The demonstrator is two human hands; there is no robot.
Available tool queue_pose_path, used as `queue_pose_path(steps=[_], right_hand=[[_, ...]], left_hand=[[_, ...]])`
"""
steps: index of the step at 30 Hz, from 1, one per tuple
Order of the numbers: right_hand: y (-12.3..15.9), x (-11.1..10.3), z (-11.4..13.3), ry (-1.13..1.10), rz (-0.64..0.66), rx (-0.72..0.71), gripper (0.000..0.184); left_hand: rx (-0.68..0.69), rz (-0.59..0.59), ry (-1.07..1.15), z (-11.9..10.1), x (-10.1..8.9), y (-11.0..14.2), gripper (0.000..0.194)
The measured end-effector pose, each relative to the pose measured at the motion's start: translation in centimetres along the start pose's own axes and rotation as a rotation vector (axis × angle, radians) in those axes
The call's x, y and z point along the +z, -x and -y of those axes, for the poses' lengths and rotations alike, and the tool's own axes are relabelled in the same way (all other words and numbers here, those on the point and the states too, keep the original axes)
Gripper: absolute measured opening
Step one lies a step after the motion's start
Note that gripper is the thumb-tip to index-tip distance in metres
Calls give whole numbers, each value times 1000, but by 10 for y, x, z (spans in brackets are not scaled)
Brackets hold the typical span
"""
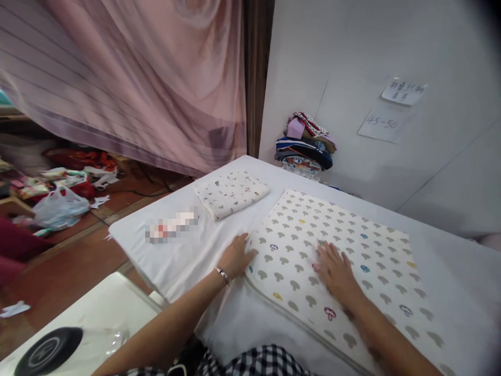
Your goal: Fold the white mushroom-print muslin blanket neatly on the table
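A white cloth printed with grey mushroom shapes [297, 245] lies flat on the white-covered table [450, 277], its layers showing along the near edge. At its left edge rests my left hand [236, 256], fingers reaching onto the cloth and a bracelet on the wrist. My right hand [335, 269] lies flat on the middle of the same cloth, fingers stretched out. Neither hand grips anything that I can see. Beyond my left hand is a smaller folded white cloth with a small print [233, 193].
Left of the folded cloth, a blurred-out item [172, 224] lies on the table. A pile of folded fabrics [305, 141] stands by the wall behind. Near left, a white surface [129, 303] holds a round black object [49, 351]. A plastic bag [60, 207] sits among clutter.
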State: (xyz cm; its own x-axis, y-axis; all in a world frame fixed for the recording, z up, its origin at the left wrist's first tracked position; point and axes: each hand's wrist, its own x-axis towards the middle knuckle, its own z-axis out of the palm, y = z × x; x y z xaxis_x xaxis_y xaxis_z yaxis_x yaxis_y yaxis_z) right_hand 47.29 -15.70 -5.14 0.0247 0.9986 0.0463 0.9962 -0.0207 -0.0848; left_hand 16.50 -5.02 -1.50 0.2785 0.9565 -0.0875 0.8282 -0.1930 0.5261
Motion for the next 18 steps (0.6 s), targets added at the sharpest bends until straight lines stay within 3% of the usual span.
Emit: queue_pose_path(steps=[4,10,15,18], right_hand=[[24,3,22,-53,40,-279,56],[35,-6,37,-82,63,-287,56],[53,-5,62,-109,109,-521,58],[59,1,67,-109,109,-537,59]], left_hand=[[-99,-22,135,6,1,3,59],[-156,59,166,8,-3,1,58],[-112,34,47,4,2,3,52],[-75,6,-11,4,4,7,52]])
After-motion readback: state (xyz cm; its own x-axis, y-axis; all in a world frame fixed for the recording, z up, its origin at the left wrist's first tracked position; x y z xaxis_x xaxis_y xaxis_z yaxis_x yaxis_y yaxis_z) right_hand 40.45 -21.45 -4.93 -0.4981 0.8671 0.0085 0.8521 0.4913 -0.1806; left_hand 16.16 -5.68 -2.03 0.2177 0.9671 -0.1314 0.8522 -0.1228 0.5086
